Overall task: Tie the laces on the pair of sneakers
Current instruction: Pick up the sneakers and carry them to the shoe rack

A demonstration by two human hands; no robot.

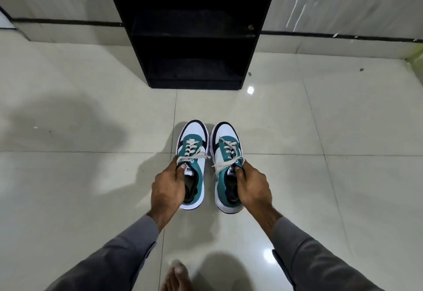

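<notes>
Two white, teal and black sneakers stand side by side, toes pointing away from me, at or just above the tiled floor. My left hand grips the left sneaker at its collar, thumb inside by the tongue. My right hand holds the right sneaker the same way. The cream laces of the left sneaker hang loose across its top, and the right sneaker's laces trail loose toward the gap between the pair. Both arms wear grey sleeves.
A black open shelf unit stands against the wall straight ahead, its lower shelves bare. Glossy beige floor tiles spread all around. My bare foot shows at the bottom edge.
</notes>
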